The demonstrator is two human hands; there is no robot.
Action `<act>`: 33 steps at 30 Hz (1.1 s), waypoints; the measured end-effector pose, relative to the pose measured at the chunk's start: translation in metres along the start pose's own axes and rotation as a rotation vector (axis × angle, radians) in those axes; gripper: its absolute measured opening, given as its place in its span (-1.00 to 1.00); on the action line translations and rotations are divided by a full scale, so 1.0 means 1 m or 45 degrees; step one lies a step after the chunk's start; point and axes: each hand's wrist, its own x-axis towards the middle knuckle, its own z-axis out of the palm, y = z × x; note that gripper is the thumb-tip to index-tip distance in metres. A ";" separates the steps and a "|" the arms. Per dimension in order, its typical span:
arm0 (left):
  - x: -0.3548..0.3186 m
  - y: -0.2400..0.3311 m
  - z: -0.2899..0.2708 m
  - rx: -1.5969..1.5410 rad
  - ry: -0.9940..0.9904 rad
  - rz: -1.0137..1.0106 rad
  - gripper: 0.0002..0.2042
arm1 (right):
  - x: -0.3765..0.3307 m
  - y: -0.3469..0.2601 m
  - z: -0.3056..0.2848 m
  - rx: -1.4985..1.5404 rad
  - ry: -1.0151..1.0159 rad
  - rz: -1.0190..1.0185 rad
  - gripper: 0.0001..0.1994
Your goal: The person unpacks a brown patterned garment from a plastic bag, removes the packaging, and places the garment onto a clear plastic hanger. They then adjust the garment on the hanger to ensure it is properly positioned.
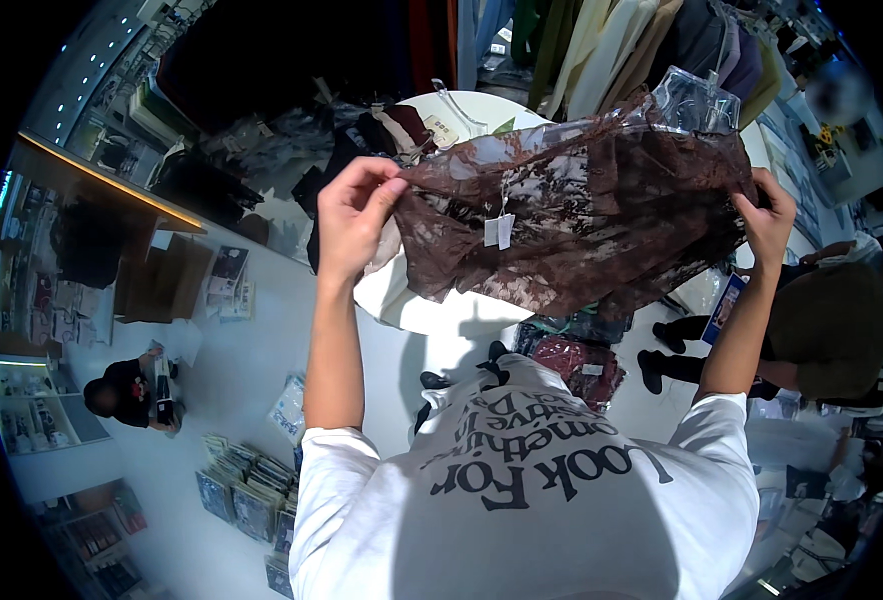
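Note:
A sheer brown lace garment (652, 210) is stretched out in front of me, above a round white table (397, 300). My left hand (354, 215) pinches one edge of it between thumb and fingers. At the opposite edge, my right hand (770, 212) is closed on the cloth in the same way. Small white tags (499, 231) hang by a string from the middle of the garment. Just beyond its far right edge is a clear plastic hanger (699, 98); whether it is attached to the garment I cannot tell.
Dark folded clothes (347, 150) and another clear hanger (459, 110) lie on the table's far side. Hanging garments (602, 60) line the back. Wrapped clothing packs (577, 365) sit below the table. People stand at right and left; stacked packs (247, 490) rest on the floor.

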 end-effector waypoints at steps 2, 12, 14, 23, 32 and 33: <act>0.007 0.003 -0.011 0.003 0.094 0.103 -0.96 | 0.001 0.001 -0.003 -0.025 -0.040 -0.004 -0.79; 0.035 0.003 -0.019 0.241 -0.049 0.018 -0.88 | 0.013 -0.024 0.002 0.008 0.022 -0.077 -0.83; 0.034 0.028 -0.008 0.259 -0.115 0.089 -0.78 | 0.018 -0.034 0.008 -0.018 0.032 -0.092 -0.83; 0.053 0.056 0.054 0.962 -0.353 0.374 -0.72 | 0.032 -0.065 0.030 -0.109 -0.113 -0.107 -0.79; 0.057 0.047 0.034 0.792 -0.265 0.302 -0.81 | 0.020 -0.043 0.028 0.297 -0.002 -0.109 -0.92; 0.057 0.047 0.032 0.777 -0.240 0.334 -0.81 | 0.018 -0.042 0.028 0.301 0.072 -0.119 -0.92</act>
